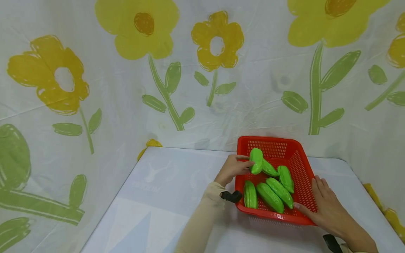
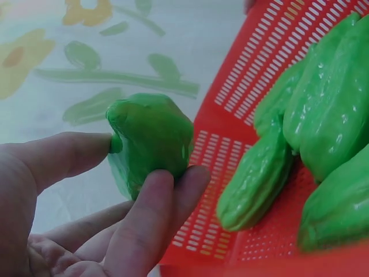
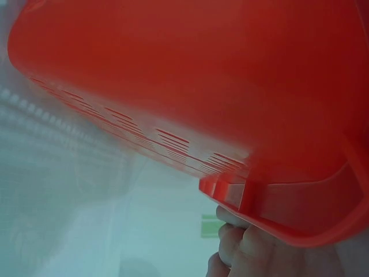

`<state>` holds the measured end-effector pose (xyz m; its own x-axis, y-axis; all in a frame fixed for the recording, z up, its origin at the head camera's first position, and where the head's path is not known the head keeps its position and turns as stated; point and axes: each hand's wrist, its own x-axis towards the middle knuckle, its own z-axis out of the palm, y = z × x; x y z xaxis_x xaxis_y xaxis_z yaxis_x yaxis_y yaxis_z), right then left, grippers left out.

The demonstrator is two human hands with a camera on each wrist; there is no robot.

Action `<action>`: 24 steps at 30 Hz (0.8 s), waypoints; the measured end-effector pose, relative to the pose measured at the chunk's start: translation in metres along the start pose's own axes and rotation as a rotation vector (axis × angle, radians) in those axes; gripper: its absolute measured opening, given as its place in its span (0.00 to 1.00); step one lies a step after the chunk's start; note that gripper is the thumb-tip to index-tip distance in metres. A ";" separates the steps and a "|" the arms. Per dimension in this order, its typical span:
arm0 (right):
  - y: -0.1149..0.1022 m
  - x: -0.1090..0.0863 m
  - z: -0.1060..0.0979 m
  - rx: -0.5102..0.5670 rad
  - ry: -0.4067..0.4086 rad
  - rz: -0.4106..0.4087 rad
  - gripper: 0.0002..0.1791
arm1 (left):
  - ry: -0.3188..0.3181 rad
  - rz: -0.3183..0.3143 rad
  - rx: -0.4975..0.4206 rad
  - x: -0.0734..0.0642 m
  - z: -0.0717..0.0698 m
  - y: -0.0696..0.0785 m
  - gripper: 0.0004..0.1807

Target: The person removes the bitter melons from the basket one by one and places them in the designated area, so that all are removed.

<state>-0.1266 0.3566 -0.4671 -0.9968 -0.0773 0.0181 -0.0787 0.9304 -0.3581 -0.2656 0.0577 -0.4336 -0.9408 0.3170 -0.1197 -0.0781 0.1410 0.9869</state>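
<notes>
A bright green ridged vegetable (image 1: 256, 161) is pinched between the thumb and fingers of my left hand (image 1: 233, 168), raised over the left side of a red plastic basket (image 1: 269, 140). Close up in the left wrist view, the held vegetable (image 2: 151, 144) is tilted, its narrow tip by a fingertip. Several similar green vegetables (image 1: 269, 197) lie inside the basket. My right hand (image 1: 332, 211) holds the basket's front right corner, thumb over the rim and fingers along the outer right side. In the right wrist view, the basket's outer wall (image 3: 190, 75) hides most of that hand.
The basket stands on a white table (image 1: 152, 196) with faint printed shapes. Behind it hangs a pale cloth (image 1: 253, 105) with yellow flowers and green leaves, which also runs along the left and right sides.
</notes>
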 end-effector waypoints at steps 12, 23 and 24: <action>0.000 -0.002 0.002 0.006 0.018 -0.004 0.70 | -0.007 0.036 -0.099 -0.007 -0.016 -0.006 0.24; -0.006 -0.001 -0.002 -0.013 0.005 0.011 0.70 | 0.009 0.047 -0.144 -0.014 -0.039 -0.008 0.24; -0.006 -0.001 -0.003 -0.014 0.005 0.012 0.70 | 0.011 0.050 -0.148 -0.014 -0.042 -0.009 0.23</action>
<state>-0.1252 0.3522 -0.4623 -0.9978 -0.0641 0.0179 -0.0663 0.9362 -0.3451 -0.2652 0.0123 -0.4358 -0.9482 0.3100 -0.0693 -0.0776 -0.0146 0.9969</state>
